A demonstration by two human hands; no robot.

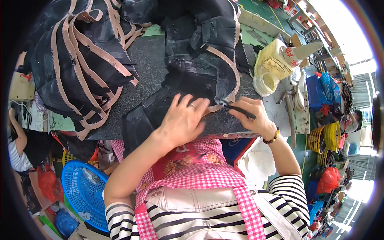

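speckled worktop (146, 60): black panel (150, 110) overlaid by splayed left hand (182, 120), tool (242, 111) gripped by right hand (258, 116); tan trim (237, 79) could be scuffed by slips.

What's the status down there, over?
Left hand spread on black material; right hand gripping black tool by tan edging. Nothing visibly in the way; bottle off to the right.

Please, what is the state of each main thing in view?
Left hand: open, over black material
Right hand: gripping dark-handled tool
Black material: spread out
Trimmed pieces: loosely piled
Nozzle bottle: upright
Pale jar: open
Hammer: lying down
Blue basket: open-topped
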